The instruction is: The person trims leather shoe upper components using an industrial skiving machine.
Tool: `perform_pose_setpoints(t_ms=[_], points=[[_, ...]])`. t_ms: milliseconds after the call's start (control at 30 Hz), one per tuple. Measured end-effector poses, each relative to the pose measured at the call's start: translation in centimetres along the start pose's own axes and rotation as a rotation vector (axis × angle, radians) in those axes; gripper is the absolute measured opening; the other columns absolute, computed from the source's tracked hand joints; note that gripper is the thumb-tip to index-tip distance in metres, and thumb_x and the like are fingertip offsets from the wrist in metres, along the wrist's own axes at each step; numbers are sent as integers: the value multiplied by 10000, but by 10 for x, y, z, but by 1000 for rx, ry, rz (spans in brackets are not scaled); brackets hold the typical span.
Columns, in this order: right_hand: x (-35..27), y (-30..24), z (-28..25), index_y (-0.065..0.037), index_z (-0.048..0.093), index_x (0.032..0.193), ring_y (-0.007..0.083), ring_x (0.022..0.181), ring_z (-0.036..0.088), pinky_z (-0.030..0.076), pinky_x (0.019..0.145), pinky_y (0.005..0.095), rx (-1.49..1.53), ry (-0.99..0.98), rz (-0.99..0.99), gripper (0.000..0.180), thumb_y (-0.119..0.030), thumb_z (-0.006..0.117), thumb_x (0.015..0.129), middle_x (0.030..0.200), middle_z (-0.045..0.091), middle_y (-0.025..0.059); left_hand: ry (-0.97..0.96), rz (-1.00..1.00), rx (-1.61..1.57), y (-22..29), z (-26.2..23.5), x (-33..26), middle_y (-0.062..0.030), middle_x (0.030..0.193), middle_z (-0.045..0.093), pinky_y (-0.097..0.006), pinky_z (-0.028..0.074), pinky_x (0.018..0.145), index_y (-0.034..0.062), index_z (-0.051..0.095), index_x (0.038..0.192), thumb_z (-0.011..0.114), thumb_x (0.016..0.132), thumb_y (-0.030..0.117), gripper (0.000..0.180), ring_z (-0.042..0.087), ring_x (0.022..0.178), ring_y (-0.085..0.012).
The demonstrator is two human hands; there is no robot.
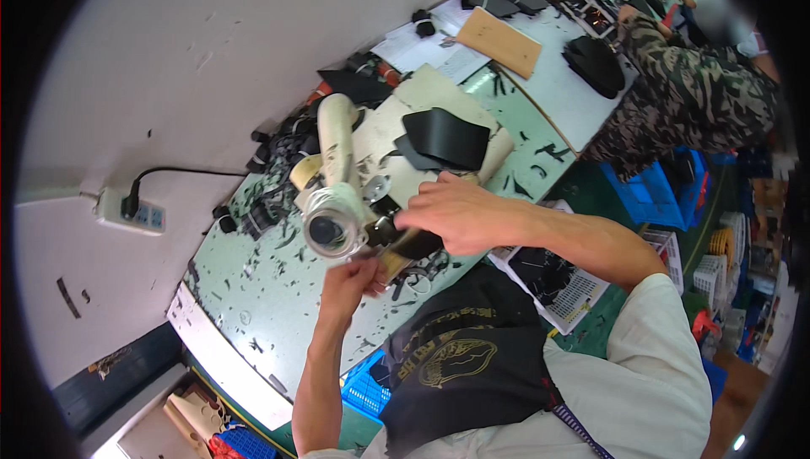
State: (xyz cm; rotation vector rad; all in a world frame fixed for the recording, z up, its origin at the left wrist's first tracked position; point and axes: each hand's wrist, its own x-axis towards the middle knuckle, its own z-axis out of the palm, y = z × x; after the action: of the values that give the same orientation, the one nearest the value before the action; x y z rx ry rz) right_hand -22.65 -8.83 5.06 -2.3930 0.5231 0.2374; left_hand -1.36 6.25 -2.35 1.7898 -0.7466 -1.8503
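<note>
A cream-coloured bench machine (336,134) with a curved arm and a round, clear-wrapped end (331,229) stands on the table before me. Beside that round end, my left hand (350,287) has its fingers pinched together; what they hold, if anything, is too small to make out. My right hand (454,213) is closed at the machine's working side, fingers curled, their contents hidden. Below it, between both hands, lies a dark flat piece (419,245). Just beyond my right hand, curved black leather-like pieces (447,137) lie stacked on a beige board (430,88).
Black scraps (268,213) litter the pale green table (253,290). A wall socket strip (133,210) with a black cable is at left. Papers and a tan board (499,41) lie at the far end. A person in camouflage clothing (688,92) works at right, near blue crates (650,193).
</note>
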Motion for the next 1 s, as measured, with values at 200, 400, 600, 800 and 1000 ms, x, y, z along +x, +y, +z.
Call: perform_pose_setpoints(t_ms=[200,400,600,800,1000], points=[[-33,9,-9,-110,676,876,266,1115,515,349,1029,477,160,246,-388,238,-11,635,663,1003,601,56,-442,89,-1048,23,89,-2,-126,1272,536,-389,461,967,13,443,1278,537,960,254,410,580,1084,-262],[8,79,-19,19,436,1278,400,1159,480,410,976,438,49,397,609,589,-164,668,768,1166,551,224,-146,279,-959,49,110,0,-62,1332,487,-348,333,1085,71,378,1354,457,960,9,407,455,1241,-176],[16,81,-24,2,482,1148,377,1089,540,459,887,442,169,258,676,443,-174,663,784,1116,568,200,-139,319,-1011,51,116,-8,-55,1309,512,-360,327,1085,67,397,1334,459,960,24,381,452,1246,-183],[-55,2,40,22,460,1054,453,1009,527,420,872,496,479,736,227,307,-5,581,773,1024,532,290,-121,425,-988,46,111,-28,-70,1246,544,-372,327,1068,55,429,1300,485,953,62,351,489,1185,-197],[-68,-27,134,-70,620,1059,358,1017,502,411,918,413,609,541,-82,304,-26,641,760,1048,534,136,203,364,-80,17,48,-86,-99,1053,593,-295,468,866,0,461,1132,524,878,-20,263,574,967,-164]])
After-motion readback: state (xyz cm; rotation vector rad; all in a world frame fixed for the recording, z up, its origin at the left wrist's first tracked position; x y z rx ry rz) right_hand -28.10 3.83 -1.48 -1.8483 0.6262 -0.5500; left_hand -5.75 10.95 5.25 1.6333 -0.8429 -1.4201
